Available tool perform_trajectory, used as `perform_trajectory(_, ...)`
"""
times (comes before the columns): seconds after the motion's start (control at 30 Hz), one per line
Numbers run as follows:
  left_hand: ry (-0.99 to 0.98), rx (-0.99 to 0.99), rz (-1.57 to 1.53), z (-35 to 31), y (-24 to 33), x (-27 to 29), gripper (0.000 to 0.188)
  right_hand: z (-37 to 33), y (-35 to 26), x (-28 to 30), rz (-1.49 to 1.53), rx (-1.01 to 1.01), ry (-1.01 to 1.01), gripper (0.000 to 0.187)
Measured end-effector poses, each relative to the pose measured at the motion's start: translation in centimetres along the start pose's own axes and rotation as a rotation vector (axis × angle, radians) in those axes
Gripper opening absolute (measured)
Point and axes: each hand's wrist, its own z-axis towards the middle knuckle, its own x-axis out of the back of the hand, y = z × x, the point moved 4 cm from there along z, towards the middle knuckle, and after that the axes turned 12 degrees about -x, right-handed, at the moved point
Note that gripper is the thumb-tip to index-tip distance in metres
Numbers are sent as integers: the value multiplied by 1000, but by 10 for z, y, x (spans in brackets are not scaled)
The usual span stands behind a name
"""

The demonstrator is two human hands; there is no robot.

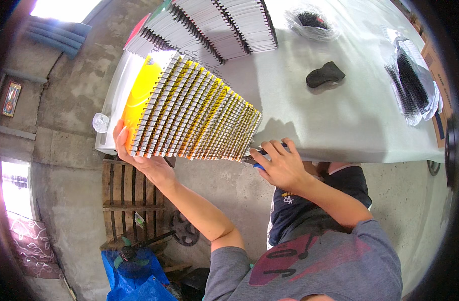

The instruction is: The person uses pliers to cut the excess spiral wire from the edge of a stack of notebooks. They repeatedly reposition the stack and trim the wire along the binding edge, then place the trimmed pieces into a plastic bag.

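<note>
A long stack of coil-bound notebooks (202,113) lies on the table's left part, bindings facing up in rows, with a yellow cover at its left end. My left hand (148,164) grips the near left corner of this stack, fingers against the yellow cover. Closed around pliers (259,164) with blue and black handles is my right hand (285,168). The plier jaws are at the stack's near right corner, by the end of a binding; whether they bite on the coil is too small to tell.
Behind stand more bound books (204,30) with black coils. The white-covered table (299,115) also bears a dark lump (325,74), a plastic bag (312,22) and black coils (412,88) in wrapping. Below left are a wooden pallet (134,186), a fan (131,255) and a blue tarp (139,288).
</note>
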Motion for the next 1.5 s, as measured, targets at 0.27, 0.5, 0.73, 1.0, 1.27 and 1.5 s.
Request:
perform_trajectory(0.27,-30,-15,37,1,2,-1,53,-1,3,-17,51,-55,-176,31)
perform_trajectory(0.5,-15,-41,21,0,-4,2,54,5,10,-27,478,-337,-550,27)
perform_trajectory(0.73,-14,-22,-5,-1,-5,4,52,0,12,-24,335,-275,-376,30)
perform_trajectory(1.0,-22,-26,-8,0,-4,3,52,-8,0,-10,-14,-113,-68,37)
perform_trajectory(1.27,-7,-24,-23,1,-4,3,51,-6,0,-11,-24,-71,-46,41)
perform_trajectory(1.5,-7,-47,-1,2,-6,4,51,-7,-1,-19,-31,-41,-49,36)
